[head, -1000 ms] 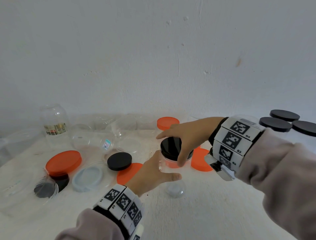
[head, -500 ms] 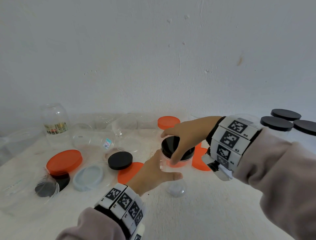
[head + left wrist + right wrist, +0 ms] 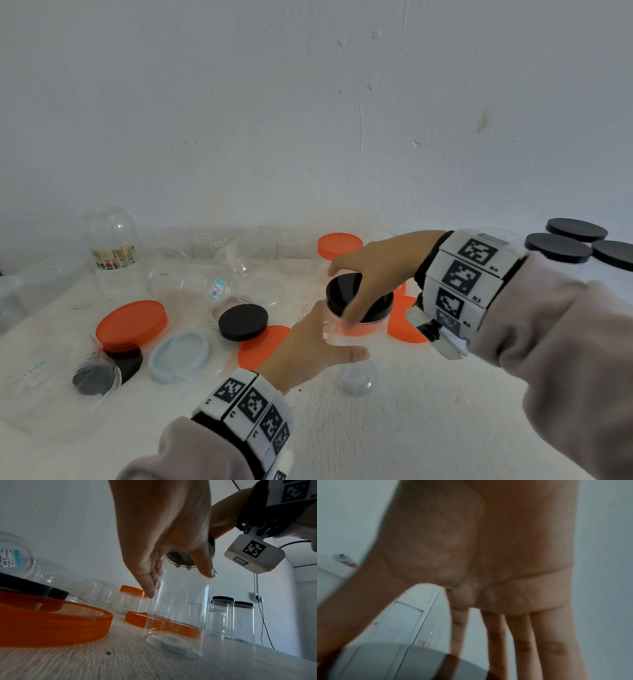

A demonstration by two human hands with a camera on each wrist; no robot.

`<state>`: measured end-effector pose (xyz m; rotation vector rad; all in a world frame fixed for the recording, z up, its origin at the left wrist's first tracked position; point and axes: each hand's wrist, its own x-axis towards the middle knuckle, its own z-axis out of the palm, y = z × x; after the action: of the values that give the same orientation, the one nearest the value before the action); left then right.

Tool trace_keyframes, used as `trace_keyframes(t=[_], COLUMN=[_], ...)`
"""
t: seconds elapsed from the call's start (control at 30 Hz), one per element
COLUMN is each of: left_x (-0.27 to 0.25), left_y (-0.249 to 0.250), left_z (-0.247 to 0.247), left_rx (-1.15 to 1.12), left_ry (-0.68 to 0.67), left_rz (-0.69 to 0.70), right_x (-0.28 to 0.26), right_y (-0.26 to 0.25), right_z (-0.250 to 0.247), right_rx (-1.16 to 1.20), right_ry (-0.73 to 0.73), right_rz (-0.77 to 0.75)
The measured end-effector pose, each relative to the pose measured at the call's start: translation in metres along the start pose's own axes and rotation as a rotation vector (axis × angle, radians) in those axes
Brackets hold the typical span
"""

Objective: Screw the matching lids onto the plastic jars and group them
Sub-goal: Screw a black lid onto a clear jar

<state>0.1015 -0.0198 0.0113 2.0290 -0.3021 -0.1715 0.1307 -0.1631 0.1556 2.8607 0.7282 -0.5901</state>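
Observation:
A tall clear jar (image 3: 356,353) stands upright mid-table with a black lid (image 3: 378,308) on its mouth. My left hand (image 3: 337,344) grips the jar's upper wall, thumb in front and fingers round the far side. From above, my right hand (image 3: 346,301) grips the lid, its thumb down the near rim and its fingers curled over the far rim. In the left wrist view the left hand's fingers (image 3: 150,588) lie on the jar (image 3: 178,608) just below the lid (image 3: 180,559). The right wrist view is blurred; fingers (image 3: 494,642) reach down past the glossy lid (image 3: 419,662).
Three clear jars with black lids (image 3: 561,246) stand grouped at the far right. Orange lids (image 3: 132,323) (image 3: 404,325), a loose black lid (image 3: 243,322) and a clear lid (image 3: 180,356) lie to the left and behind. Several empty clear jars (image 3: 113,246) and an orange-lidded jar (image 3: 339,245) line the wall.
My right hand has turned a little on the black lid, thumb shifting left along the near rim. The left hand keeps its hold on the jar, which stays in place.

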Motion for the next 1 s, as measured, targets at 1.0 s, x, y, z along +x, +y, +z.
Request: trace_keyframes(t=[1.0], left_x=[-0.001], left_y=[-0.001], left_z=[0.002], left_rx=[-0.018], left_ry=[0.002], left_rz=[0.028], right_x=[0.001], right_y=[0.000], right_z=[0.007], right_rx=[-0.020], right_ry=[0.139], right_rz=[0.011])
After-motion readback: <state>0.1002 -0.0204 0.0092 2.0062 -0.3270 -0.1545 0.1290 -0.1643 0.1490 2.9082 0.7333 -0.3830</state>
